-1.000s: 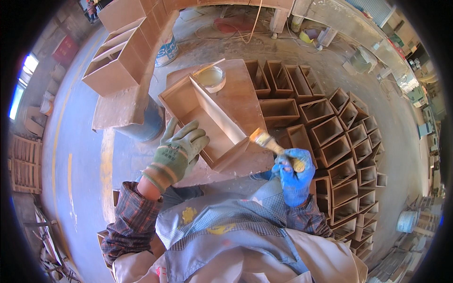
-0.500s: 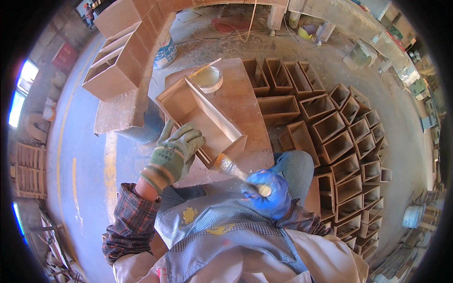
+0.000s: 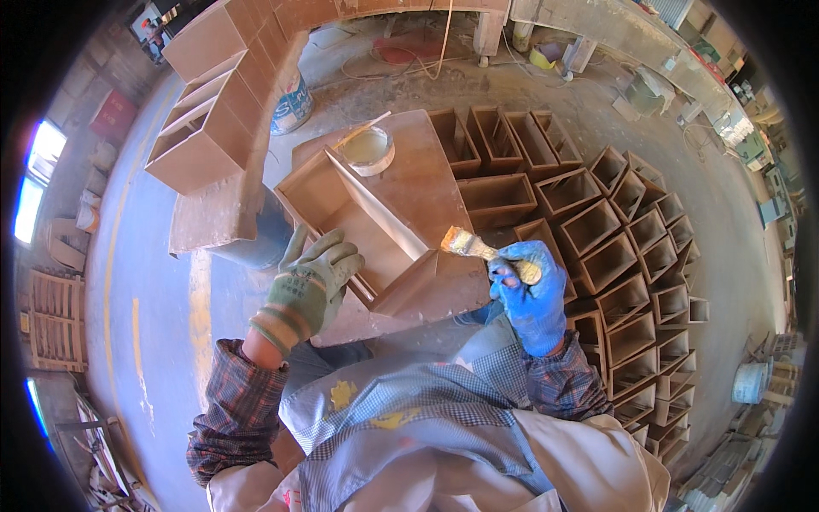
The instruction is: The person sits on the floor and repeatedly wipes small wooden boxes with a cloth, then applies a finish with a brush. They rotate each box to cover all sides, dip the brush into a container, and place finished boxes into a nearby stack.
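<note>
My left hand (image 3: 311,277), in a grey-green knit glove, grips the near left wall of an open wooden drawer box (image 3: 328,205), fingers over its rim. The box lies aslant on a wooden work board (image 3: 418,162) in front of me. In my right hand (image 3: 533,290), in a blue glove, is a flat paintbrush (image 3: 469,245). Its bristles, stained orange-brown, point left and hang just off the box's right corner. Behind the box stands a round tub (image 3: 368,154) of pale liquid with a thin stick (image 3: 363,130) across its rim.
Many open wooden boxes (image 3: 610,256) stand packed together on the floor to the right. At the left, a larger wooden cabinet (image 3: 200,128) rests on a board-topped stand (image 3: 217,209). Behind it is a blue-and-white bucket (image 3: 293,109). A hose (image 3: 375,77) lies across the far floor.
My right hand has moved right and up, carrying the paintbrush from the box's near end to off its right corner. My left hand keeps its hold on the box.
</note>
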`<state>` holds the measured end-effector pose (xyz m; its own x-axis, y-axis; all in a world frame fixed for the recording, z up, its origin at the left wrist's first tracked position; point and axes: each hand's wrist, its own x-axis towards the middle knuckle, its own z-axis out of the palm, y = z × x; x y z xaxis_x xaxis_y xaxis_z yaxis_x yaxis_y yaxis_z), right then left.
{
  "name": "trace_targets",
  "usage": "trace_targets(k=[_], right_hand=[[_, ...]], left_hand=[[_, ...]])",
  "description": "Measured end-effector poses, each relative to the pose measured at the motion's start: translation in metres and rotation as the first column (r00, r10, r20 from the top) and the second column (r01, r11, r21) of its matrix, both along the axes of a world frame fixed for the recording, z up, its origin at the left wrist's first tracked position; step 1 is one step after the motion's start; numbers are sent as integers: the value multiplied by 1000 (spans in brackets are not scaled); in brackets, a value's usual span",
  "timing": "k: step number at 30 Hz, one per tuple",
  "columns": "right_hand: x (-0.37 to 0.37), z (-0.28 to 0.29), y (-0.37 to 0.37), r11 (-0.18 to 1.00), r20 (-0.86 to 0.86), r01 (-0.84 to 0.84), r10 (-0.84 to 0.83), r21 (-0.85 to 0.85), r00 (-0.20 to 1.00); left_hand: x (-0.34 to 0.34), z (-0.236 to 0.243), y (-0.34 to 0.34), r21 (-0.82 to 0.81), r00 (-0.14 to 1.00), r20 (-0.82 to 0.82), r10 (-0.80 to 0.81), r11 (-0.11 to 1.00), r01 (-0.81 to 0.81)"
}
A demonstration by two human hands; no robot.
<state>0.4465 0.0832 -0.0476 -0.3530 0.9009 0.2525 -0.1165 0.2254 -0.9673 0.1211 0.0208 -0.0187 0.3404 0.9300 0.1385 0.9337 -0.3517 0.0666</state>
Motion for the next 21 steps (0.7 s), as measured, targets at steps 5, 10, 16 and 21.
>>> trace_targets(k=[5, 10, 16, 21], right_hand=[[6, 1, 10, 988, 129, 113, -126, 102, 984], [14, 5, 3, 963, 22, 235, -234, -135, 972], [16, 3, -5, 919, -264, 244, -330, -311, 906], [26, 9, 0, 932, -401, 258, -345, -255, 848]], left_hand=[[17, 35, 6, -232, 982, 182, 46, 973, -3], [68, 52, 26, -488, 958, 83, 273, 850, -200], [91, 29, 87, -837, 942, -124, 311, 477, -268], [49, 42, 53, -533, 961, 111, 252, 832, -157]])
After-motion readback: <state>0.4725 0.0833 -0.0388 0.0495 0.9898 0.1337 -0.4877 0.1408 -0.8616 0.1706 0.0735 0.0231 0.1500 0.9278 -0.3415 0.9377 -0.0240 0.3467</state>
